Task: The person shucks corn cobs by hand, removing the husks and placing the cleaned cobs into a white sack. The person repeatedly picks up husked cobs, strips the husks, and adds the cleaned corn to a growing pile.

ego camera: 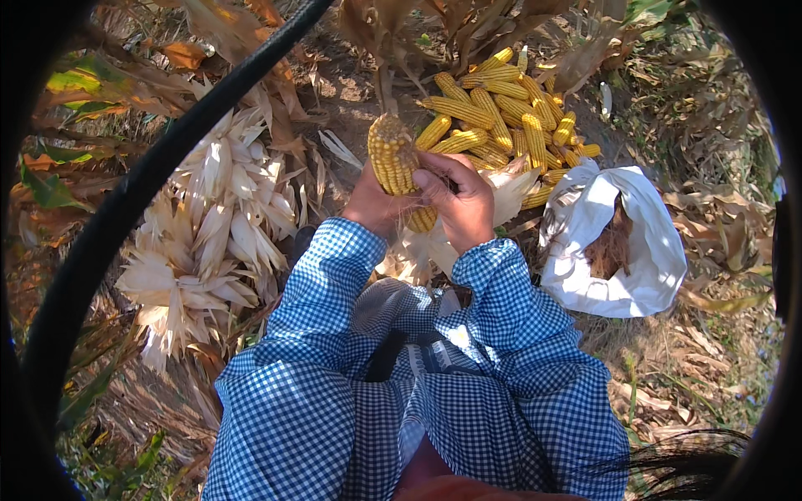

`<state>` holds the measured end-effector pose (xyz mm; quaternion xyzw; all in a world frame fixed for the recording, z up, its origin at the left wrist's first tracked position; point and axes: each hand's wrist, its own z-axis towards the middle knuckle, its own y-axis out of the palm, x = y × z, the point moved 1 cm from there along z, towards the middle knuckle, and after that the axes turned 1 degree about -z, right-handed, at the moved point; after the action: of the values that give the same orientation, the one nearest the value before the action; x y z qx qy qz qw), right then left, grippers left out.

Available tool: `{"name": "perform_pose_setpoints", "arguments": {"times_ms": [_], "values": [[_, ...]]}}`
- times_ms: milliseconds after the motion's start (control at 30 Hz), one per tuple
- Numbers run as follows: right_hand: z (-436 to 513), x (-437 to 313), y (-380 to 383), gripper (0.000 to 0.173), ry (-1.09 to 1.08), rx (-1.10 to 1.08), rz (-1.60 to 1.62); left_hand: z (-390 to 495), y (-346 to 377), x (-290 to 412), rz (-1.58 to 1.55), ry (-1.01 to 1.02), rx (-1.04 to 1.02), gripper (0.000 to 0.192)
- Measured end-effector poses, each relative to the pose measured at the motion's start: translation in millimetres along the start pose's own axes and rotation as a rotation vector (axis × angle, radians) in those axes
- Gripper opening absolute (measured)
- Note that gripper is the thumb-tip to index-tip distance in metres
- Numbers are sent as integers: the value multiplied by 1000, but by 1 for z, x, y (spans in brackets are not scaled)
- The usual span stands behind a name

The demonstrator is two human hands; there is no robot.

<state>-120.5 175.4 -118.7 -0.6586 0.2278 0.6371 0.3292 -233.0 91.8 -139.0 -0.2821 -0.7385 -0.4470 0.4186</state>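
An ear of yellow corn (393,156), its kernels bared, stands tilted up in my left hand (376,203). Beside it my right hand (460,197) has its thumb and fingers pinched together at the ear's right side, with fine corn silk between the hands. A second yellow ear (422,219) shows below the hands; which hand bears it, if either, I cannot tell. Pale dry husk (420,253) spreads beneath it. Just beyond my right hand lies a pile of husked corn ears (501,113).
A white sack (645,269) with brown corn silk (611,244) in its mouth stands at the right. Pale corn husks (213,232) are heaped at the left. Dry stalks and leaves (451,25) rise beyond the hands. A dark cable or strap (169,144) crosses the view's left side.
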Motion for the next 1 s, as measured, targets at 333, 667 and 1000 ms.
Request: {"name": "perform_pose_setpoints", "arguments": {"times_ms": [333, 667, 1000], "values": [[7, -4, -5, 17, -172, 151, -315, -2, 0, -10, -111, 106, -70, 87], [-13, -29, -143, 17, 14, 416, 437, 8, -34, -26, 216, 33, 434, 49], [-94, -42, -363, 44, 479, 572, -1558, 15, -56, -16, 42, 228, 580, 63]]}}
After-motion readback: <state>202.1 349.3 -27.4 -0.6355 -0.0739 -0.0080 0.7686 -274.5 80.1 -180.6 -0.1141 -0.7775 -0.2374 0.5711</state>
